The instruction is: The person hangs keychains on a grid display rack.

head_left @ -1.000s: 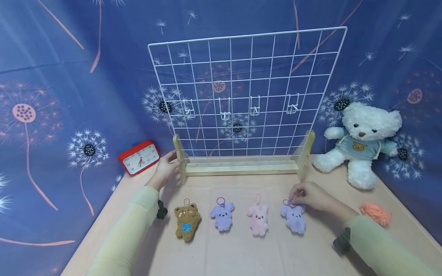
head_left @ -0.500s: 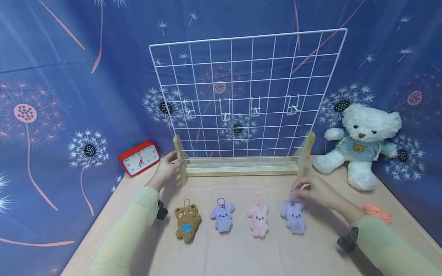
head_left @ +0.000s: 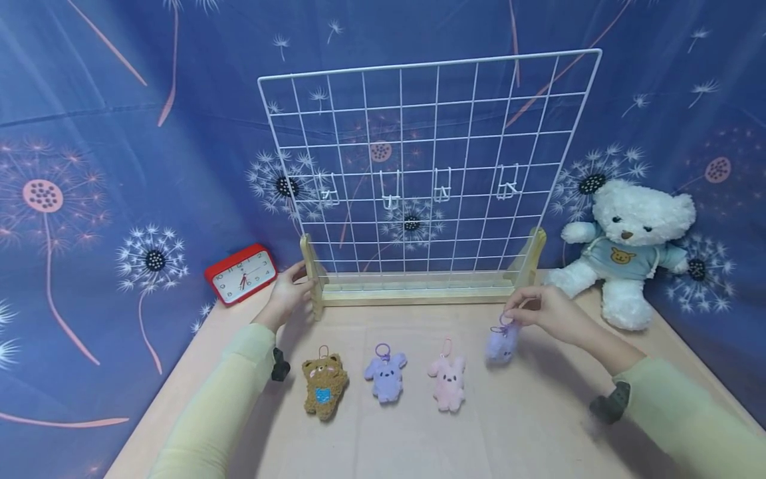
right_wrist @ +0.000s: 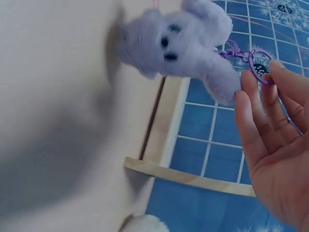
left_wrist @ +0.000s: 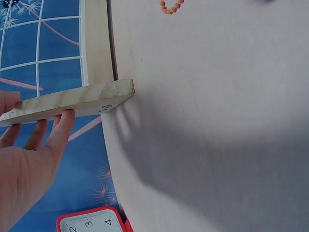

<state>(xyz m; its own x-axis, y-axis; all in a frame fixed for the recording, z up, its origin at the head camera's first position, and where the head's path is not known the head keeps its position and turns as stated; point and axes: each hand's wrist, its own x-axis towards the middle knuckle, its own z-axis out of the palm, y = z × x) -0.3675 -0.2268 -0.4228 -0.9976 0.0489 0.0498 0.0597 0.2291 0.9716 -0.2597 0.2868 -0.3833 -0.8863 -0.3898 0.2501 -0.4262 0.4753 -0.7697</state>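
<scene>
My right hand (head_left: 547, 316) pinches the purple ring (right_wrist: 258, 72) of a lilac plush keychain (head_left: 501, 344) between thumb and fingertips. The toy dangles off the ring, its face and long ears showing in the right wrist view. On the left, my left hand (head_left: 287, 294) grips the wooden end post (left_wrist: 72, 102) of a display stand, thumb on one face and fingers on the other. A white wire grid (head_left: 431, 64) rises from that stand and carries several white hooks (head_left: 442, 193). Lying in a row on the table are a brown bear keychain (head_left: 324, 386), another lilac one (head_left: 387, 379) and a pink one (head_left: 449, 384).
A red alarm clock (head_left: 242, 274) stands left of the stand, close to my left hand. Behind my right hand sits a white teddy bear (head_left: 628, 249) in a blue shirt. Patterned blue cloth (head_left: 149, 186) hangs around the table (head_left: 407, 446).
My right hand has raised the right-hand lilac keychain by its ring and carried it away from me toward the grid. My left hand stays on the stand's post.
</scene>
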